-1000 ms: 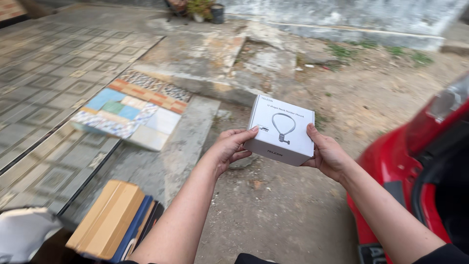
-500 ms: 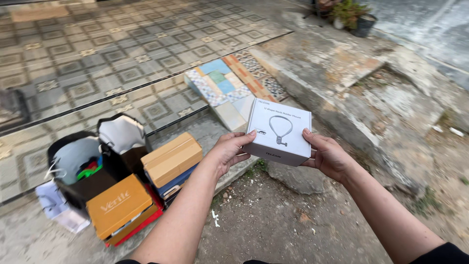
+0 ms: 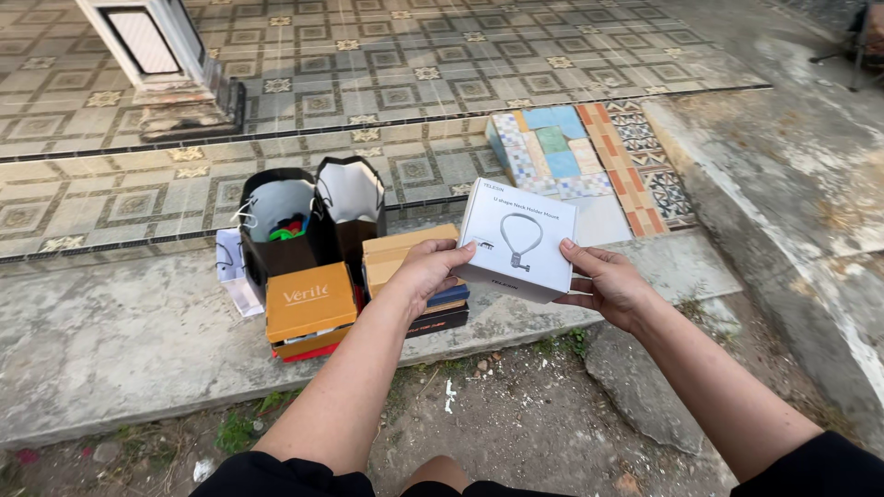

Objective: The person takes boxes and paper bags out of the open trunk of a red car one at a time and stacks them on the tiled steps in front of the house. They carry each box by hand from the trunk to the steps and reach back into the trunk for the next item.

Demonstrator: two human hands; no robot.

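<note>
- Both hands hold a white box (image 3: 517, 241) between them: the left hand (image 3: 426, 270) has its grip closed on the box's left edge, thumb on top and fingers under, and the right hand (image 3: 605, 284) has its grip closed on the right edge in the same way.
- That white box is small and flat, with a grey loop-shaped drawing on its top face; it is held in the air, tilted slightly, above the edge of a concrete step (image 3: 110, 340).
- Just below and left of the left hand, a tan cardboard box (image 3: 394, 253) lies on a stack of dark flat boxes (image 3: 444, 311) on the step.
- Beside that stack, further left, an orange box (image 3: 309, 302) lies on top of a red one (image 3: 304, 352).
- Behind the orange box stand two black paper bags (image 3: 318, 216), open at the top; the left one shows bright coloured things inside.
- A pale small bag (image 3: 232, 272) leans at the left of the black bags.
- Beyond the step runs a patterned tile floor (image 3: 414, 55), with a white pillar base (image 3: 161, 64) at the upper left.
- To the right of the white box, a patch of mixed coloured tiles (image 3: 562, 152) lies on a slope.
- Bare ground with small weeds (image 3: 516, 423) lies under the forearms, next to a flat stone (image 3: 640, 387).
</note>
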